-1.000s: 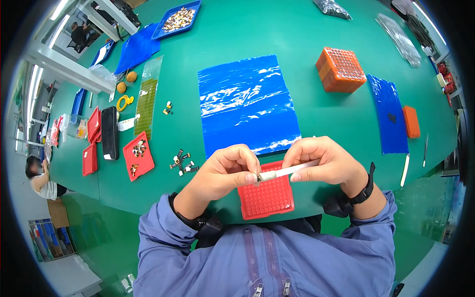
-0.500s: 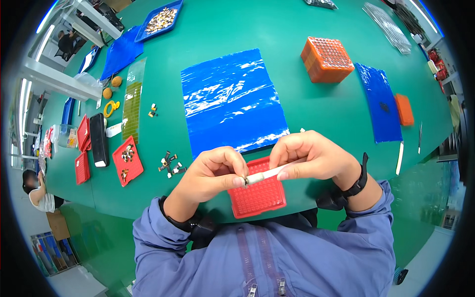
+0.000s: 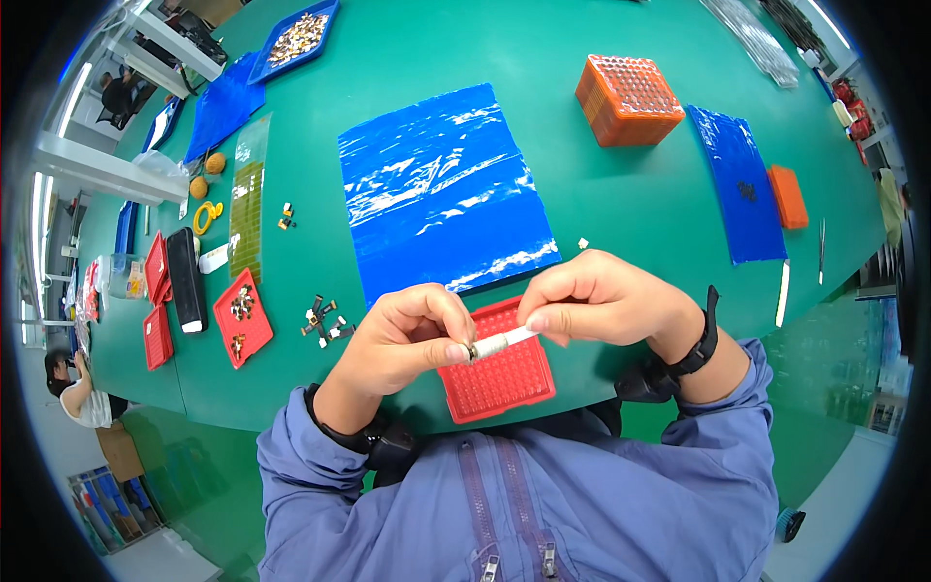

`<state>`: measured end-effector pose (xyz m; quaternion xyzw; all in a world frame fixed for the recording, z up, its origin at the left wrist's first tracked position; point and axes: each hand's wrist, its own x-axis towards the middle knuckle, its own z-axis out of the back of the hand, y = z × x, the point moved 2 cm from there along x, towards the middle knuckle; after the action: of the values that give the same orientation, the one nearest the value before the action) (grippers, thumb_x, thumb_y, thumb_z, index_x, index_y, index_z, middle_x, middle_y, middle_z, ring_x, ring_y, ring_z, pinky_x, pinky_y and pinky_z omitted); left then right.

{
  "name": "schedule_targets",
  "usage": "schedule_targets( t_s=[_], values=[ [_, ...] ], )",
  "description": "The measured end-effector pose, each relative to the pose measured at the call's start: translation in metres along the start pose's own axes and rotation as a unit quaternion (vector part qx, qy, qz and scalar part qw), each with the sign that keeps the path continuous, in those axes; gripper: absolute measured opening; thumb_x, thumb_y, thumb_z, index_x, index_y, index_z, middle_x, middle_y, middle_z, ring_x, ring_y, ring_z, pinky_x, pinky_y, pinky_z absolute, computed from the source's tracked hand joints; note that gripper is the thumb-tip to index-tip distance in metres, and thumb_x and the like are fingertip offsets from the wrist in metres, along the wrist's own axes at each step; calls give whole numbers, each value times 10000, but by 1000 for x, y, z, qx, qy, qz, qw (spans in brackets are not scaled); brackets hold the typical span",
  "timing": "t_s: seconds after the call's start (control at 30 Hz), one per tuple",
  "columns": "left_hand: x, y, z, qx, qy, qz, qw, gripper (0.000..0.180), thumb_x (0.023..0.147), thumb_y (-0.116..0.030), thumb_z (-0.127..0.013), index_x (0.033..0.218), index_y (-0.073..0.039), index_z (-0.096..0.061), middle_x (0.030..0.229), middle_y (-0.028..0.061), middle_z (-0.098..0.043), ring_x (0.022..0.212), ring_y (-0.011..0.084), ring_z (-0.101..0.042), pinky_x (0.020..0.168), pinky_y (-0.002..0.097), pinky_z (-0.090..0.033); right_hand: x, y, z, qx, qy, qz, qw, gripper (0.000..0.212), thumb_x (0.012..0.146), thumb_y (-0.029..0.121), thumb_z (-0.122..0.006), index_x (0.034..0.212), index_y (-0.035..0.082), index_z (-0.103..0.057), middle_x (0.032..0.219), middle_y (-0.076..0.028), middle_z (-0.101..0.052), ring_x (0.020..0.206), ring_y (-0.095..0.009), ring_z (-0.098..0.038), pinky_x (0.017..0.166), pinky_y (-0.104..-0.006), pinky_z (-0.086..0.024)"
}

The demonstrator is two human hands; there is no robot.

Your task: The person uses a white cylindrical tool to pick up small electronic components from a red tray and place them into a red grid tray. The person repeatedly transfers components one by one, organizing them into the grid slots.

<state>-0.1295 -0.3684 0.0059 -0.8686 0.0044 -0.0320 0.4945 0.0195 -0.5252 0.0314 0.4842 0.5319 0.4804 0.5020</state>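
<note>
Above a red dimpled tray (image 3: 504,388), a thin whitish rod-like piece (image 3: 493,344) is held between my two hands, slightly tilted up to the right. My left hand (image 3: 402,335) pinches its left end, where a small dark, metallic-looking bit shows at the thumb tip. My right hand (image 3: 611,301) grips the white, flatter right end between thumb and fingers. Both hands are closed on it, and the fingers partly cover the ends. What exactly the small bit is cannot be made out. A black band circles each wrist.
Beyond my hands lies a blue sheet (image 3: 441,184). Left are small connector-like parts (image 3: 322,320), a red tray of parts (image 3: 242,325), a black case (image 3: 186,276) and a yellow ring (image 3: 206,217). Right are stacked orange trays (image 3: 630,107), another blue sheet (image 3: 742,194) and tweezers (image 3: 821,252).
My right fingers have come a little closer to my left hand, and the rod-like piece tilts more. The whole view has shifted slightly; both hands keep their hold.
</note>
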Motion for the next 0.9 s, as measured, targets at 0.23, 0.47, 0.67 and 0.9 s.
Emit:
schedule_targets(
  t_s=[0.23, 0.47, 0.67, 0.9],
  values=[
    [0, -1, 0, -1, -4, 4, 1000, 84, 802, 8, -640, 836, -14, -566, 819, 59, -577, 758, 114, -554, 663, 238, -439, -2, 6, 2, 3, 15, -90, 996, 143, 878, 154, -603, 847, 14, -596, 629, 29, -518, 566, -21, -440, 504, -196, -356],
    [0, -1, -2, 7, -8, 9, 1000, 91, 788, 20, -647, 825, -16, -572, 818, 62, -579, 762, 117, -555, 667, 239, -439, -1, 5, 3, -28, 33, -86, 995, 171, 889, 189, -579, 838, 26, -580, 616, 28, -512, 535, -45, -453, 491, -212, -366],
    [1, -1, -1, 20, -9, 8, 1000, 93, 786, 21, -649, 825, -13, -572, 823, 67, -582, 764, 117, -555, 669, 240, -442, 0, 4, -1, -28, 12, -28, 999, 171, 881, 181, -587, 821, 21, -589, 632, 4, -558, 520, -52, -460, 480, -216, -372],
    [1, 0, -5, 17, -7, 19, 1000, 82, 795, 24, -637, 827, -6, -568, 813, 79, -594, 754, 128, -574, 667, 250, -459, 2, -2, 5, -118, 18, 26, 992, 128, 793, 105, -666, 830, 21, -577, 678, -23, -574, 607, -93, -526, 551, -246, -422]
  ],
)
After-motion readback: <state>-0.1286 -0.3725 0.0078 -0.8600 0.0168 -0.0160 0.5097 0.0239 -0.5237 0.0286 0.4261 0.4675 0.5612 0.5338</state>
